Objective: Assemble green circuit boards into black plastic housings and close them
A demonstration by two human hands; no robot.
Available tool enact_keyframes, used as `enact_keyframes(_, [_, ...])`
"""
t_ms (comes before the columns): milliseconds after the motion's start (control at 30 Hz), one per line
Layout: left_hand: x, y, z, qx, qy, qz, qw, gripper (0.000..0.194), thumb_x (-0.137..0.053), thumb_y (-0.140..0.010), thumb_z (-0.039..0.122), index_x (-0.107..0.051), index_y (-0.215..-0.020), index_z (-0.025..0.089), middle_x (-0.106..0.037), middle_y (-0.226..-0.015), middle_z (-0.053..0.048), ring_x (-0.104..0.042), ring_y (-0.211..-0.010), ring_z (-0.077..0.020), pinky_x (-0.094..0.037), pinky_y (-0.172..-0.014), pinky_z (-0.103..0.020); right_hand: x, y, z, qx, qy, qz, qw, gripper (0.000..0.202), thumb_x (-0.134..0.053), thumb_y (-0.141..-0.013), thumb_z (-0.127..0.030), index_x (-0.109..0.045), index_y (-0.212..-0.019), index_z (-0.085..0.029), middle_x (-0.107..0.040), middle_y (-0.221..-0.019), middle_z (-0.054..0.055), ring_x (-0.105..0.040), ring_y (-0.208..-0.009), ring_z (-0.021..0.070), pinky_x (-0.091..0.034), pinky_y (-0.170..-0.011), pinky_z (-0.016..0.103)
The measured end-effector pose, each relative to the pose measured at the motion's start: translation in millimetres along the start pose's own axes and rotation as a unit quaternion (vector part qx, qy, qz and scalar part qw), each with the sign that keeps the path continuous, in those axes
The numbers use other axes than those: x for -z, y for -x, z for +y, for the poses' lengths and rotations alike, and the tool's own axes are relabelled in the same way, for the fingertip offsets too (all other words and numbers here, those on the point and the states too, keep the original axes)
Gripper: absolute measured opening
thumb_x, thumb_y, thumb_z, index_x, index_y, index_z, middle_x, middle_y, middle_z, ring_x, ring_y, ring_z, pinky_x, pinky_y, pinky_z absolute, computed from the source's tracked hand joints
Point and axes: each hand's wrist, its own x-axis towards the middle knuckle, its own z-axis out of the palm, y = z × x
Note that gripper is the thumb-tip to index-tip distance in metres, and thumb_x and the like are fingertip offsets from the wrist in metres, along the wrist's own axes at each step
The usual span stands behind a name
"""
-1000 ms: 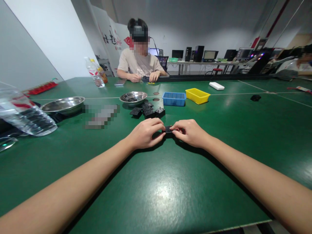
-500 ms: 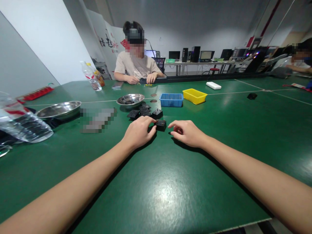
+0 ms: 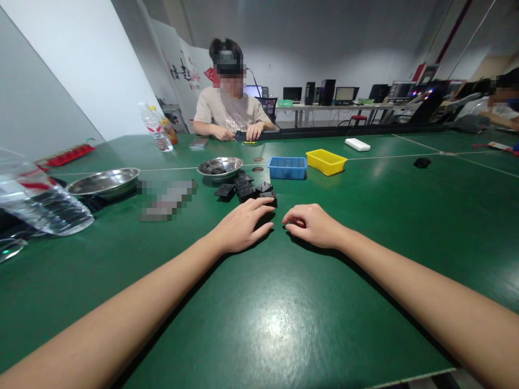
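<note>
My left hand (image 3: 245, 224) is open, its fingers spread and the thumb apart. Its fingertips are at the near edge of a small black plastic box (image 3: 269, 195) and partly hide it; whether they touch it I cannot tell. Several similar black boxes (image 3: 244, 189) lie in a cluster just beyond that hand. To the right, my right hand (image 3: 312, 224) rests low over the green table (image 3: 275, 292). Its fingers are loosely curled, with a small gap between thumb and index finger and nothing visible between them.
Behind the cluster stand a steel bowl (image 3: 220, 167), a blue divided bin (image 3: 287, 168) and a yellow bin (image 3: 326, 161). Left are a steel dish (image 3: 103, 182) and a large water bottle (image 3: 44, 200). Another person (image 3: 232, 111) sits opposite. A black piece (image 3: 422, 162) lies far right.
My left hand has spread its fingers and shifted right. The near black box now sits farther away, against the cluster. My right hand has curled slightly more.
</note>
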Motion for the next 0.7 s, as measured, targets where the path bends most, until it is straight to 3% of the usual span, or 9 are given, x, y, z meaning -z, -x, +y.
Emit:
enact_keyframes(133, [-2.1, 0.8, -2.0, 0.05, 0.001, -0.048, 0.998, 0.041, -0.048, -0.099, 0.04, -0.062, -0.129, 0.014, -0.038, -0.159, -0.019, -0.046, -0.142, -0.031, -0.039, -0.117, -0.05, 0.8, 0.2, -1.3, 0.002, -0.001, -0.004, 1.0, 0.009, -0.067, -0.084, -0.012, -0.074, -0.088, -0.015, -0.067, -0.075, 0.001, -0.053, -0.063, 0.0116, -0.038, -0.064, 0.024])
enact_keyframes(233, [-2.5, 1.0, -2.5, 0.068, 0.014, -0.066, 0.995, 0.04, -0.048, -0.099, 0.041, -0.063, -0.127, 0.015, -0.034, -0.162, -0.017, -0.048, -0.142, -0.0292, -0.038, -0.118, -0.046, 1.2, 0.1, -0.6, 0.005, -0.001, -0.003, 1.0, 0.009, -0.066, -0.084, -0.011, -0.073, -0.088, -0.015, -0.066, -0.074, 0.002, -0.054, -0.064, 0.0121, -0.039, -0.065, 0.024])
enact_keyframes(367, [-4.2, 1.8, -4.9, 0.069, 0.033, -0.059, 0.995, 0.038, -0.05, -0.098, 0.039, -0.063, -0.127, 0.017, -0.045, -0.156, -0.016, -0.057, -0.133, -0.0278, -0.044, -0.113, -0.045, 0.0, 3.2, -1.9, 0.005, -0.012, 0.003, 1.0, 0.01, -0.064, -0.084, -0.012, -0.073, -0.086, -0.016, -0.068, -0.074, 0.002, -0.055, -0.063, 0.0125, -0.04, -0.064, 0.025])
enact_keyframes(500, [-7.4, 2.7, -5.9, 0.069, 0.046, -0.039, 0.996, 0.035, -0.054, -0.097, 0.034, -0.064, -0.125, 0.016, -0.058, -0.145, -0.016, -0.061, -0.128, -0.0274, -0.047, -0.109, -0.044, -1.1, 5.0, -12.7, 0.009, -0.054, 0.053, 0.997, 0.014, -0.059, -0.088, -0.016, -0.073, -0.088, -0.016, -0.071, -0.076, 0.003, -0.059, -0.064, 0.0136, -0.044, -0.062, 0.025])
enact_keyframes(600, [-8.8, 2.3, -4.9, 0.068, 0.063, -0.022, 0.995, 0.033, -0.058, -0.094, 0.029, -0.065, -0.123, 0.014, -0.064, -0.138, -0.015, -0.063, -0.125, -0.0275, -0.048, -0.109, -0.043, 2.0, -14.3, -19.8, 0.012, -0.072, 0.094, 0.993, 0.016, -0.058, -0.088, -0.022, -0.073, -0.09, -0.017, -0.072, -0.077, 0.003, -0.062, -0.067, 0.0155, -0.046, -0.064, 0.026])
enact_keyframes(700, [-8.4, 1.4, -4.8, 0.075, 0.071, -0.019, 0.994, 0.027, -0.058, -0.093, 0.026, -0.067, -0.116, 0.013, -0.071, -0.125, -0.013, -0.068, -0.113, -0.0254, -0.052, -0.103, -0.038, 5.1, -65.5, -16.2, -0.005, -0.075, 0.114, 0.991, 0.017, -0.059, -0.086, -0.025, -0.072, -0.092, -0.017, -0.072, -0.077, 0.003, -0.064, -0.069, 0.017, -0.047, -0.065, 0.027])
